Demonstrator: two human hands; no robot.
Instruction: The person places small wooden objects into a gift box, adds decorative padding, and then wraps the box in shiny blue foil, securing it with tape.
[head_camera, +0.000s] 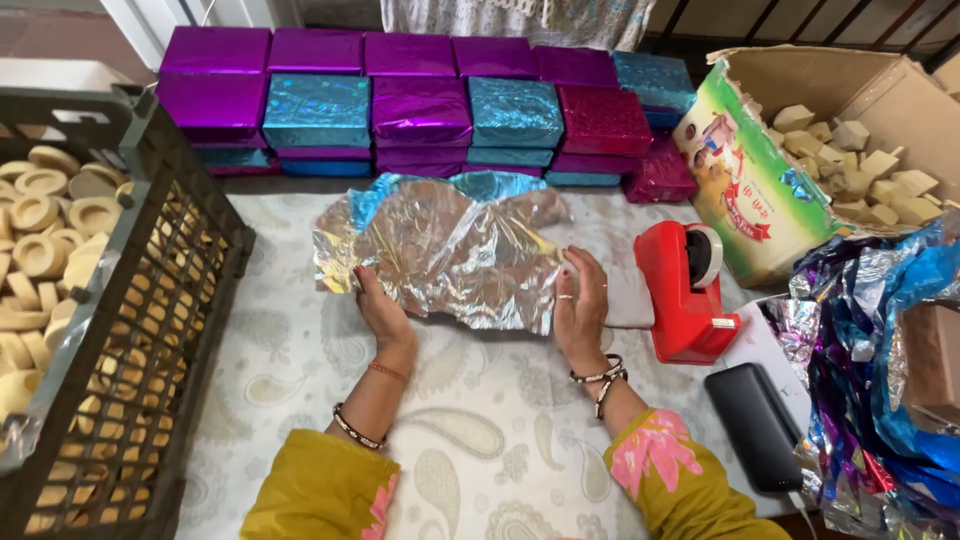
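Foil sheet (445, 250): crinkled, mirror-shiny silver. Wrapped boxes (420, 105): glossy metallic foil. Tape dispenser (685, 290): smooth red plastic. Tablecloth (470, 440): matt printed cloth.

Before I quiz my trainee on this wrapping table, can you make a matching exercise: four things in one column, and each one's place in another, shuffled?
Things:
1. crinkled foil sheet
2. red tape dispenser
3. black plastic crate
4. cardboard box

Places:
A. at the far right, holding pale wooden blocks
B. at the left edge, filled with pale round pieces
C. under both hands, mid-table
D. just right of the right hand

Pairs: 1-C, 2-D, 3-B, 4-A. The left hand presses the sheet's near left edge.
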